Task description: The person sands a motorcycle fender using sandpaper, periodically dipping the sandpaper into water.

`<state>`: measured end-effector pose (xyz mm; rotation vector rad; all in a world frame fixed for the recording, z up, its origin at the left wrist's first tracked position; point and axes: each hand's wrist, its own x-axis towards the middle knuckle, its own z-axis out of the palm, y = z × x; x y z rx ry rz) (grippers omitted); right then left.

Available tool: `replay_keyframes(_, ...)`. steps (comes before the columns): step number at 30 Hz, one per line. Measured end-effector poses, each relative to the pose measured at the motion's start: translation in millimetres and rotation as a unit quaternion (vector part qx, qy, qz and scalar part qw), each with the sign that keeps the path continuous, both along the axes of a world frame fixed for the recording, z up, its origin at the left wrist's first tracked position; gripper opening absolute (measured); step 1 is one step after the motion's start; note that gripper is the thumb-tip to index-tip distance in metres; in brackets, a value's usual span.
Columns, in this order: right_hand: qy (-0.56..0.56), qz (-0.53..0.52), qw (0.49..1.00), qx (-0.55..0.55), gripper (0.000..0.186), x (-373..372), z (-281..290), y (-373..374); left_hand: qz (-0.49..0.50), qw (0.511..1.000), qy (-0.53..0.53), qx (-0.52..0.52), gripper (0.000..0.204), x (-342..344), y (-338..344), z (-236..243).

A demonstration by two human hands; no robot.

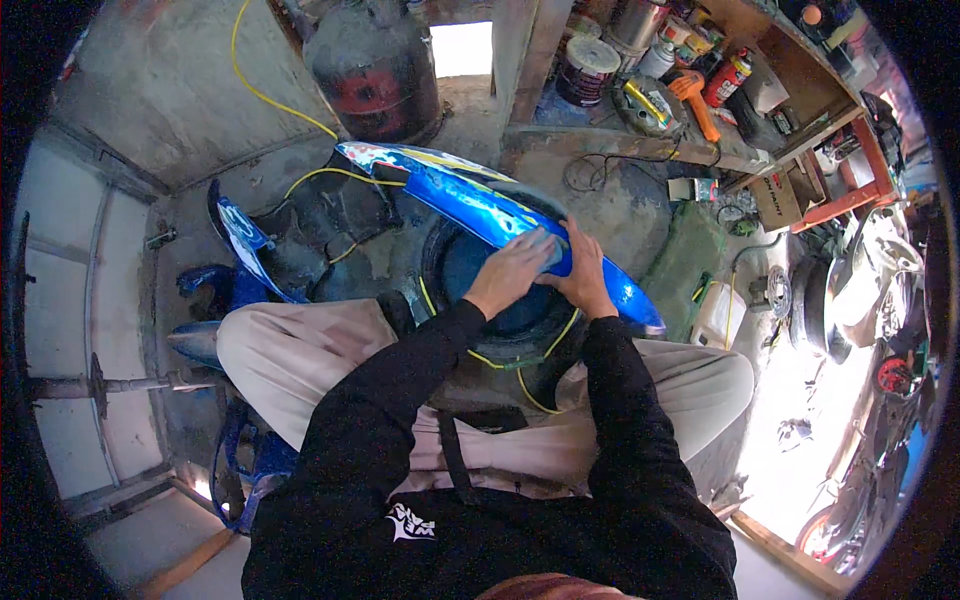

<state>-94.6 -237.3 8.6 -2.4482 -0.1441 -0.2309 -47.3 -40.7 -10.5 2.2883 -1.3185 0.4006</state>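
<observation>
A long blue motorcycle-style panel (pixel 445 200) with white and yellow patches lies slantwise above a dark round tub (pixel 460 310). My left hand (pixel 508 270) presses a small greyish pad (pixel 545 250) on the panel's lower right part, fingers together. My right hand (pixel 585 275) grips the same panel beside it, thumb on the near side and fingers over the far edge. My forearms in black sleeves reach in from below, between my bent knees.
Blue panels (pixel 245 250) lie at the left. A dark gas cylinder (pixel 365 70) stands behind. A wooden shelf (pixel 640 145) holds cans, tubs and an orange tool (pixel 695 100). A white jerrycan (pixel 720 315) and motorbike parts (pixel 880 260) are on the right. Yellow hose (pixel 300 180) crosses the floor.
</observation>
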Motion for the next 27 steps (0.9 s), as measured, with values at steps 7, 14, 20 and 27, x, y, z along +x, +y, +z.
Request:
replay_keyframes(7, 0.011, -0.008, 1.000, -0.005, 0.131, -2, 9, 2, 0.318, 0.940, 0.048, -0.116, 0.032, 84, 66, 10)
replay_keyframes(14, 0.046, -0.019, 0.999, -0.018, 0.132, 1, 6, 3, 0.105, 0.990, 0.092, -0.015, 0.040, -3, -8, 4)
replay_keyframes(20, 0.028, -0.019, 0.999, -0.007, 0.131, -2, 5, 3, 0.185, 0.974, 0.100, -0.085, 0.029, 44, 37, 19)
replay_keyframes(27, 0.021, -0.011, 1.000, -0.018, 0.130, 0, 2, 3, 0.206, 0.965, 0.140, -0.085, 0.034, 8, 2, 10)
